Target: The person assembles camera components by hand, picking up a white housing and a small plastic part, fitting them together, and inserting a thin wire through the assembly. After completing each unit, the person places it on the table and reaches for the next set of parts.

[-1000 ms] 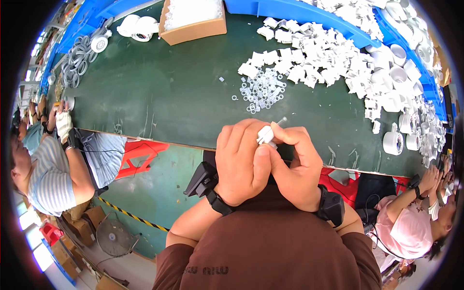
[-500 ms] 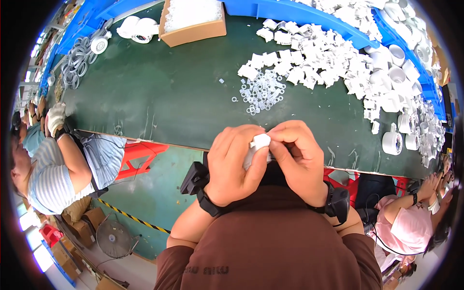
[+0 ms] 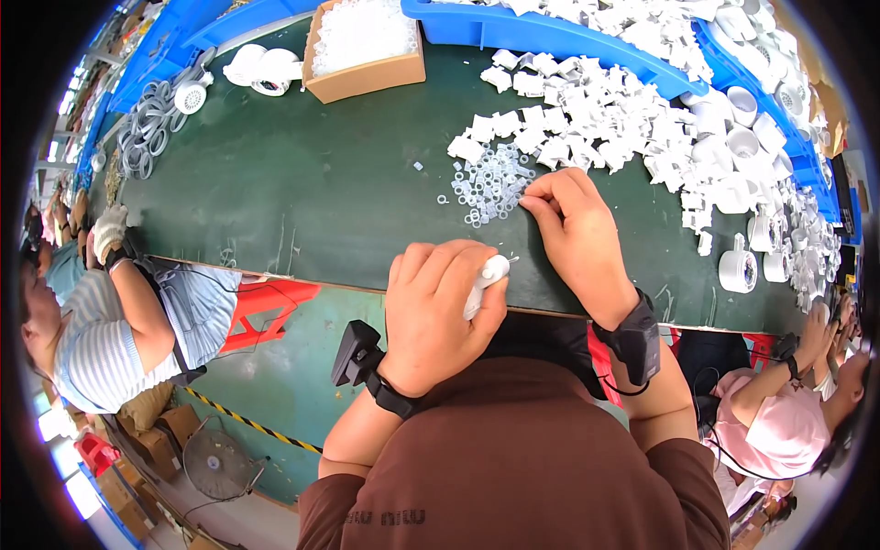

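Observation:
My left hand (image 3: 442, 298) is closed around a white plastic part (image 3: 495, 268), whose rounded top pokes out between thumb and forefinger just over the table's near edge. A thin pale tip juts from the part's right side. Further out, my right hand (image 3: 573, 220) pinches thumb and forefinger together at the right edge of a pile of small translucent rings (image 3: 490, 188). Whatever lies between those fingertips is too small to make out. Beyond the rings spreads a heap of small white plastic fittings (image 3: 587, 110).
An open cardboard box (image 3: 367, 84) of translucent pieces stands at the back, beside a blue bin (image 3: 541, 41). Grey rings (image 3: 151, 128) lie far left; white cup-shaped parts (image 3: 738, 151) lie right. Co-workers sit on both sides, one with a gloved hand (image 3: 110, 225).
My right hand has left the white part and reached forward to the ring pile. My left hand keeps hold of the part, which now shows a thin tip at its side.

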A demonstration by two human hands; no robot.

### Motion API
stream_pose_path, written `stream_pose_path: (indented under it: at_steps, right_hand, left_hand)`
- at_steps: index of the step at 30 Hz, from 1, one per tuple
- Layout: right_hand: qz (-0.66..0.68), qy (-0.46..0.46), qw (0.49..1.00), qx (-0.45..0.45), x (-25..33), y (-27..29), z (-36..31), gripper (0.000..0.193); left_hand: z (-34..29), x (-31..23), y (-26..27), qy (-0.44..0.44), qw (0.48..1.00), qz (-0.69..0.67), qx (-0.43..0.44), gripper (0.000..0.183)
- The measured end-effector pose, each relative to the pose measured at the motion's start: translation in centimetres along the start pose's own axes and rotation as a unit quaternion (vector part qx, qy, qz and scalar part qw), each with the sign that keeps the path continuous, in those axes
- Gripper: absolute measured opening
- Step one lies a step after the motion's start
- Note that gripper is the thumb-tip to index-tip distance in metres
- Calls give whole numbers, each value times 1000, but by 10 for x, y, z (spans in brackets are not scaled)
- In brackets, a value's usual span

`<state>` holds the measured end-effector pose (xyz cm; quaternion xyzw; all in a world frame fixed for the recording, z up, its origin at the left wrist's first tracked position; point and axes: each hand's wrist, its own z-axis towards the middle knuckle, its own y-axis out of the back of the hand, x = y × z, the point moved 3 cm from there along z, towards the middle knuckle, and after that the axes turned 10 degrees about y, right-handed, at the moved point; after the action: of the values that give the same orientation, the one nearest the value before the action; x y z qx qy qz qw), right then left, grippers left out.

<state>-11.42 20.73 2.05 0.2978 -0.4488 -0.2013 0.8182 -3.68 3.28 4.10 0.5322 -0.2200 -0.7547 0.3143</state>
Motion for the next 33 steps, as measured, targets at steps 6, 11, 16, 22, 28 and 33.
stream_pose_path:
  at_steps: [6,11,16,22,28,33]
  right_hand:
    - [345,-212,914,24,-4,18,-17,6]
    - [413,-209,885,50,34,30,-34,15]
    - [482,-197,851,63,42,18,-38,17]
    - [530,-272,792,133,39,15,-33,14]
    - [499,-271,818,86,39,-3,-45,18]
    - [549,-268,789,73,42,5,-46,21]
  left_hand:
    - [2,-4,4,-9,998,-8,63,28]
    - [3,-4,1,-8,998,-22,63,31]
    - [3,-2,-2,-5,998,-26,59,34]
    - [-1,2,-5,-13,999,-38,30,40]
    - [-3,0,-12,-27,999,-38,7,41]
    - [-8,3,-10,-38,997,-49,-39,36]
